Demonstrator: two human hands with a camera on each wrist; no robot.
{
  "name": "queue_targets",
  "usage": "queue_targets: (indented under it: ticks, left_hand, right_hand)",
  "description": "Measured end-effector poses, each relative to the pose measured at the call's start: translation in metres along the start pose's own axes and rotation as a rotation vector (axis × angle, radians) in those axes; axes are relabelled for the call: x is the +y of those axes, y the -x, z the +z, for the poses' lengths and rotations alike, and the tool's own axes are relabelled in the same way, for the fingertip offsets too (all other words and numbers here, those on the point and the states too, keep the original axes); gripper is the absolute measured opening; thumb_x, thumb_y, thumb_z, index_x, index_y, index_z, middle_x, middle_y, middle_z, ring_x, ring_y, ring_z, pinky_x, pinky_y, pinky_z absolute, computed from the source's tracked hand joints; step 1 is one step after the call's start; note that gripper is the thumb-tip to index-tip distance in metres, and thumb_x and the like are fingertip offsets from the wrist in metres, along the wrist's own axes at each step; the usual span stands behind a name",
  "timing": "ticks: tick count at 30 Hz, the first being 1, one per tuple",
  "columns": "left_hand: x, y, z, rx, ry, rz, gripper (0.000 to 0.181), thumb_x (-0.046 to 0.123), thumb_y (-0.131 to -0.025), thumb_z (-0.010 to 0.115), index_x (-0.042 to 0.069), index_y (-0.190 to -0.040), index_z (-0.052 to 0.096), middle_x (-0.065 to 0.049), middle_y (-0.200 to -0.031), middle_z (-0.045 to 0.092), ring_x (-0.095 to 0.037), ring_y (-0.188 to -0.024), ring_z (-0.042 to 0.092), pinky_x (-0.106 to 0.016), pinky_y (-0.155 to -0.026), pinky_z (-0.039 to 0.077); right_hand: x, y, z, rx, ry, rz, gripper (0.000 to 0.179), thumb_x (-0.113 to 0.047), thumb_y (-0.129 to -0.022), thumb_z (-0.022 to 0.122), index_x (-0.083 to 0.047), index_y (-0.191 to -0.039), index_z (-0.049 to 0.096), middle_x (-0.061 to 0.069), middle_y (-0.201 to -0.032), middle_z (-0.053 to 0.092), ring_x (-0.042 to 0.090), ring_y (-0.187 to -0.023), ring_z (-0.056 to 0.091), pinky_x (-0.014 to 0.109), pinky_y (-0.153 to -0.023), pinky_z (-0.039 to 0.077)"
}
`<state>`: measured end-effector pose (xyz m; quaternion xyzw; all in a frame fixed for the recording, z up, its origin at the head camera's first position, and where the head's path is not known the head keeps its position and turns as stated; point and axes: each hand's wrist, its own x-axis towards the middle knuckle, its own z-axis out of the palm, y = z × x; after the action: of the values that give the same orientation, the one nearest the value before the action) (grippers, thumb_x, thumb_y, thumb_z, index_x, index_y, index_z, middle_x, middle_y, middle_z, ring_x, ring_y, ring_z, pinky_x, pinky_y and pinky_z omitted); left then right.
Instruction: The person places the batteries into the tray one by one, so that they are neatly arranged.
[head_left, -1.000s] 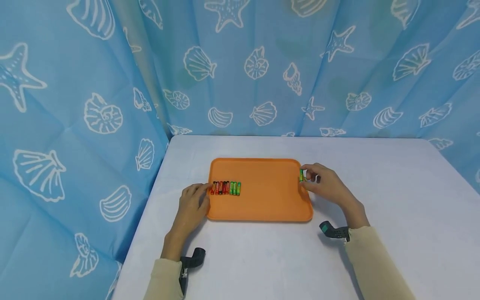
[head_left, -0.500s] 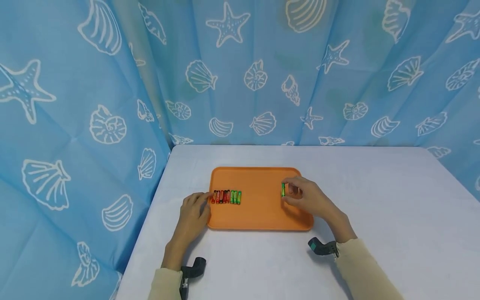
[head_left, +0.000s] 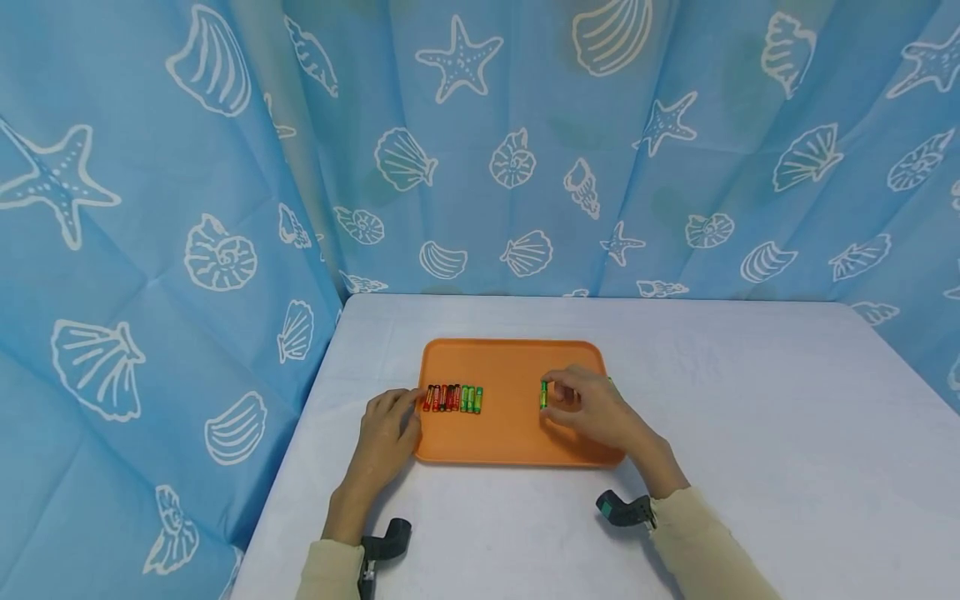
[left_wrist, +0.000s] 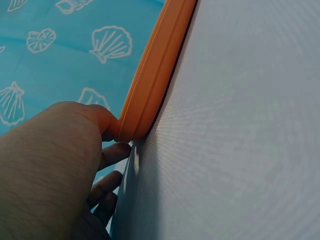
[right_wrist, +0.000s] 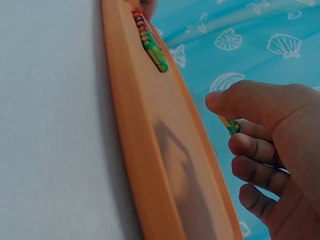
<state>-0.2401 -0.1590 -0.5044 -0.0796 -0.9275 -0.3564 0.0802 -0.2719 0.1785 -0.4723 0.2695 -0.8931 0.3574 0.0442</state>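
Observation:
Above the right half of an orange tray (head_left: 510,442), my right hand (head_left: 592,408) pinches a green battery (head_left: 543,395) upright between thumb and fingers. In the right wrist view the thumb partly hides this battery (right_wrist: 231,125). On the tray's left side lies a side-by-side row of small batteries: several red batteries (head_left: 442,397) on the left, then green batteries (head_left: 471,399) on the right. My left hand (head_left: 386,433) rests at the tray's left edge, fingertips beside the outermost red one. The left wrist view shows its thumb against the tray rim (left_wrist: 150,85).
A white-covered table (head_left: 735,400) carries the tray. Behind and to the left hangs a blue curtain (head_left: 480,192) with shell and starfish prints. A small green bit (head_left: 611,381) shows behind the right hand; what it is I cannot tell.
My right hand has moved left with the green battery, from the tray's right edge to above the tray. The left hand stays at the left edge. The head view has tilted up slightly.

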Motion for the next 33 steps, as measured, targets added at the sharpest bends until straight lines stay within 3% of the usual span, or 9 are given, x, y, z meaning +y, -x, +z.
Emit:
queue_targets:
  ticks: [6, 18, 33]
  left_hand:
    - [0.000, 0.001, 0.001, 0.004, 0.005, 0.001, 0.039, 0.014, -0.100, 0.055, 0.013, -0.138, 0.060, -0.011, -0.134, 0.055, -0.035, -0.135, 0.037, -0.056, -0.113, 0.027]
    - [-0.001, 0.000, -0.001, -0.005, 0.002, 0.010, 0.040, 0.014, -0.100, 0.054, 0.014, -0.139, 0.059, -0.010, -0.134, 0.054, -0.034, -0.135, 0.036, -0.055, -0.114, 0.026]
    - [-0.002, -0.001, -0.001, -0.011, 0.006, 0.001, 0.039, 0.015, -0.101, 0.053, 0.013, -0.140, 0.058, -0.010, -0.137, 0.053, -0.033, -0.136, 0.035, -0.055, -0.114, 0.027]
  right_hand:
    - [-0.008, -0.005, 0.013, 0.018, 0.038, -0.023, 0.043, -0.022, -0.082, 0.084, -0.005, -0.118, 0.068, -0.002, -0.089, 0.054, 0.012, -0.079, 0.051, 0.026, -0.067, 0.047]
    - [-0.021, -0.019, 0.036, -0.057, 0.035, 0.065, 0.040, -0.029, -0.086, 0.080, -0.012, -0.119, 0.066, -0.004, -0.091, 0.053, 0.014, -0.083, 0.050, 0.030, -0.070, 0.045]
    - [-0.028, -0.032, 0.057, -0.072, 0.014, 0.105, 0.037, -0.029, -0.087, 0.080, -0.012, -0.116, 0.065, -0.004, -0.087, 0.053, 0.014, -0.080, 0.050, 0.030, -0.069, 0.045]
